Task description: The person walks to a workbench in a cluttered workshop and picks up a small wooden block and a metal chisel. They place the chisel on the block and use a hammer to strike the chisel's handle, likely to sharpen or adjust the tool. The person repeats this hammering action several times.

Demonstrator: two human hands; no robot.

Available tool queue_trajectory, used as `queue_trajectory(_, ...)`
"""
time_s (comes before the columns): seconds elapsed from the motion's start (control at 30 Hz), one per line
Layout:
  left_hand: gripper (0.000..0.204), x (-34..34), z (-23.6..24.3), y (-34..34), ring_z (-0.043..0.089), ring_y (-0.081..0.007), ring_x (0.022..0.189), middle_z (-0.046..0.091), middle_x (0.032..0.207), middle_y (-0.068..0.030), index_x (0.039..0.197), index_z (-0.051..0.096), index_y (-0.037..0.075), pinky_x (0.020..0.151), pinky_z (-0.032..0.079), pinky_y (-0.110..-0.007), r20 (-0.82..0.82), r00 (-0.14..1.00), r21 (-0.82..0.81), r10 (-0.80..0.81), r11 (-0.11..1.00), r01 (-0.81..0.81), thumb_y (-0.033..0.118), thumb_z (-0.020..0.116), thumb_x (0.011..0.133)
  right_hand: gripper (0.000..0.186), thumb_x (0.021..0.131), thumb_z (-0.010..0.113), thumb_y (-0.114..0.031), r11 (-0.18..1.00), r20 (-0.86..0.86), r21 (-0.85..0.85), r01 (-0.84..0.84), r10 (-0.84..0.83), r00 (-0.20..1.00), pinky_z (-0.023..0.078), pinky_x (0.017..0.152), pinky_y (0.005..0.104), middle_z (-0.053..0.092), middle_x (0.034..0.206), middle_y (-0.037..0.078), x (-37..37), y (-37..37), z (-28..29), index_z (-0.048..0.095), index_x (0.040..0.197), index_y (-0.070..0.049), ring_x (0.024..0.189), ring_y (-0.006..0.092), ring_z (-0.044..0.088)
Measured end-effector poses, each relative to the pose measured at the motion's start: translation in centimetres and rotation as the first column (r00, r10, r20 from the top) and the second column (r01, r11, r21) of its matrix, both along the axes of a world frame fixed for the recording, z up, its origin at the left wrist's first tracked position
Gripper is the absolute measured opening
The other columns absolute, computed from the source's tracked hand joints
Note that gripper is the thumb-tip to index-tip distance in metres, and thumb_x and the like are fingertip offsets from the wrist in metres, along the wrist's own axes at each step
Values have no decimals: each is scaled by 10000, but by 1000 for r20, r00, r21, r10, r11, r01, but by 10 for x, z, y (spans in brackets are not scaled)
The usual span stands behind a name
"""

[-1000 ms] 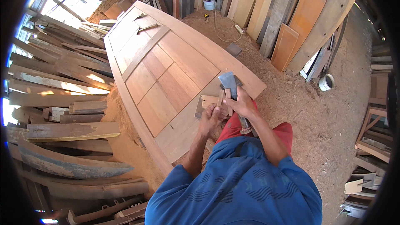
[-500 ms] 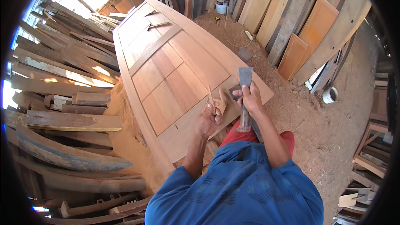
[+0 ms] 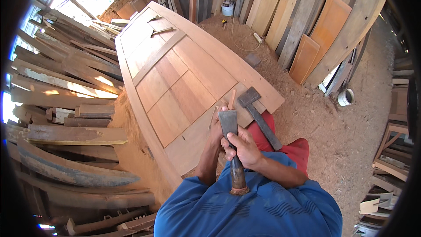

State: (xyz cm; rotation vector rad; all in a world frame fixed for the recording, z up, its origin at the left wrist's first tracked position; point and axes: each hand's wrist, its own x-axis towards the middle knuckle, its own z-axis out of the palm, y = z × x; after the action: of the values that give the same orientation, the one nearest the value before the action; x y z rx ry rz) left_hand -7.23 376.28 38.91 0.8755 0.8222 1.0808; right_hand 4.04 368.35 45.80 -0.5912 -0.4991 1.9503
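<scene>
Angling upward from the right hand [image 3: 245, 151], a broad chisel [image 3: 228, 123] is held with its flat, flared grey metal blade uppermost and its rounded, dark wooden handle pointing down toward the blue cloth shirt [image 3: 280, 213]. The right fingers are clenched around the chisel near the junction of blade and handle. Beside and partly behind the blade, the left hand [image 3: 215, 128] is curled, and a slender, straight-sided wooden strip [image 3: 232, 99] is gripped upright in its fingers, though the exact hold is masked by the metal. Just right of the hands, a mallet [image 3: 262, 123] is laid with its blocky, dark head on the near corner of a wooden door [image 3: 204, 71] and its long handle over the red trousers [image 3: 297, 150]. The door is formed of smooth, pinkish-brown boards, divided by straight dark grooves into rectangles. At its far end a hammer [image 3: 162, 31] is rested on the wood. Powdery orange sawdust [image 3: 137, 129] is heaped along the left edge, next to rough, stacked timber [image 3: 72, 134].
</scene>
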Motion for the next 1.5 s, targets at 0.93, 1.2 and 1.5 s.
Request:
queue_trajectory(0.93, 347, 11, 35, -57, 450, -28, 721, 546, 812, 43, 1060, 594, 56, 645, 402, -205, -159, 987, 98, -13, 995, 29, 306, 354, 1082, 205, 1051, 435, -236, 993, 184, 63, 104, -114, 976, 457, 522, 230, 510, 801, 32, 22, -28, 12, 446, 1167, -67, 551, 50, 434)
queue_trajectory(1.2, 367, 14, 44, -56, 479, -36, 658, 562, 769, 34, 1098, 600, 46, 585, 400, -191, -108, 993, 39, -58, 997, 63, 321, 357, 1079, 203, 1051, 432, -240, 990, 259, 67, 124, -138, 956, 457, 517, 232, 503, 797, 34, 22, -27, 18, 445, 1164, -72, 552, 57, 443)
queue_trajectory(1.5, 337, 9, 13, -6, 336, -85, 363, 482, 545, 34, 1071, 626, 100, 330, 217, -216, 492, 840, -343, -230, 835, 429, 388, 463, 1007, 213, 1039, 360, -155, 991, 260, 30, 127, -130, 957, 445, 464, 260, 482, 737, 26, 18, -14, 14, 427, 1225, -74, 485, 85, 449)
